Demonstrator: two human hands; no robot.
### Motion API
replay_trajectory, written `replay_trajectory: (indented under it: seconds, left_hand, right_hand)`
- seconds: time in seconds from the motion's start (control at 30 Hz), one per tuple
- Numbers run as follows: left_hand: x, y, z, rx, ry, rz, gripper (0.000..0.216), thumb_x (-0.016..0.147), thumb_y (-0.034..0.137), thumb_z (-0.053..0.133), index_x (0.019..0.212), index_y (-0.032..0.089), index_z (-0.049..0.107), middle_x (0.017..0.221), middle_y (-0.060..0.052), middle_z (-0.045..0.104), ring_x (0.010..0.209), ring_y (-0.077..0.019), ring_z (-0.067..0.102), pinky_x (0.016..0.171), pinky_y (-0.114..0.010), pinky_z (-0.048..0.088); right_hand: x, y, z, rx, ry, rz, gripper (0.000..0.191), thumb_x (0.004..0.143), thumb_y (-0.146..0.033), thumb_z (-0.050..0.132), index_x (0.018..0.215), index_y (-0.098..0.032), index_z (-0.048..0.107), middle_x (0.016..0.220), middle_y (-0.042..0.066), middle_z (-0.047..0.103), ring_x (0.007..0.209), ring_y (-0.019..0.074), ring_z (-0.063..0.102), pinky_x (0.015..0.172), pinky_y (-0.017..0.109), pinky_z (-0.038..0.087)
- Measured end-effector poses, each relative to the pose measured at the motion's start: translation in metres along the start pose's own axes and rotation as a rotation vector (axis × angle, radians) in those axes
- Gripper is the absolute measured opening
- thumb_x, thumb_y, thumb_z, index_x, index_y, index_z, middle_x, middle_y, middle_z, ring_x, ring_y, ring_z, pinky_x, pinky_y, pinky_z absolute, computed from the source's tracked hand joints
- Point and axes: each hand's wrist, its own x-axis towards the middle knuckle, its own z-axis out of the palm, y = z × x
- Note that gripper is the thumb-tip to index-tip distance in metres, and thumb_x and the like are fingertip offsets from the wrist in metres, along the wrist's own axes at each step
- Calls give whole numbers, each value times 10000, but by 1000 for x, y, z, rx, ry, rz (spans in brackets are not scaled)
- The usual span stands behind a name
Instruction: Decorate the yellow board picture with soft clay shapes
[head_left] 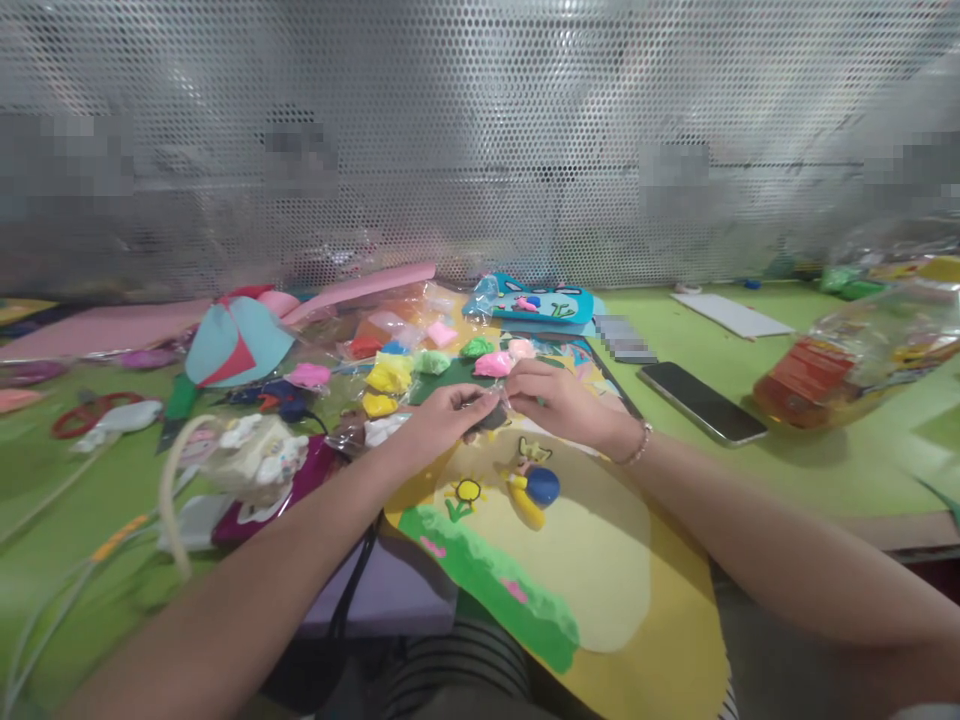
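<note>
Above the upper edge of a yellow craft sheet (600, 560), my left hand (442, 422) and my right hand (559, 402) meet with fingers pinched. Between them is a small dark lump of modelling clay (491, 413), with a bit of clear wrap at the right fingertips. Fingers partly cover it. On the sheet are a clay sunflower (468, 490), a blue and yellow clay figure (541, 487) and a green clay hedge (487, 580) with pink spots. Beyond my hands lie wrapped clay lumps: yellow (388, 373), pink (493, 363) and green (477, 347).
A phone (701, 402) and a tilted plastic bottle (817, 375) with amber liquid lie at right. Red-handled scissors (97, 412), a cream decorated case (259, 460) and cables (97, 555) are at left. Behind the table stands a perforated metal screen (480, 130).
</note>
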Motion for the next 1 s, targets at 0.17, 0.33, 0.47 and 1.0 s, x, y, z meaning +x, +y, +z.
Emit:
replay_trajectory:
  seconds: [0.17, 0.33, 0.47, 1.0]
  left_hand:
    - [0, 0, -2, 104, -42, 14, 402, 736, 519, 631, 878, 143, 631, 680, 9, 547, 520, -70, 420, 517, -220, 335]
    - [0, -1, -4, 136, -58, -29, 429, 728, 539, 625, 861, 131, 618, 615, 34, 492, 505, -69, 418, 503, -217, 307]
    - [1, -1, -5, 143, -71, -36, 420, 722, 526, 635, 858, 129, 621, 617, 35, 494, 513, -73, 431, 501, -216, 306]
    - [1, 0, -3, 251, 37, -58, 402, 751, 501, 607, 896, 129, 652, 612, 16, 527, 523, -89, 436, 523, -224, 315]
  right_hand:
    - [-2, -4, -1, -140, -73, -20, 193, 939, -181, 370, 885, -176, 555, 859, 78, 564, 761, 157, 518, 660, 275, 437]
    - [-3, -2, 1, -213, -130, -15, 283, 958, -214, 341, 731, -173, 505, 745, 48, 519, 646, 128, 469, 582, 243, 383]
    - [-1, -3, 2, -141, -86, -24, 323, 948, -202, 373, 631, -187, 430, 633, 5, 457, 578, 106, 417, 548, 227, 350]
    - [0, 5, 6, 87, -17, 180, 130, 846, -142, 538, 871, -178, 660, 789, 33, 633, 712, 122, 555, 616, 235, 444]
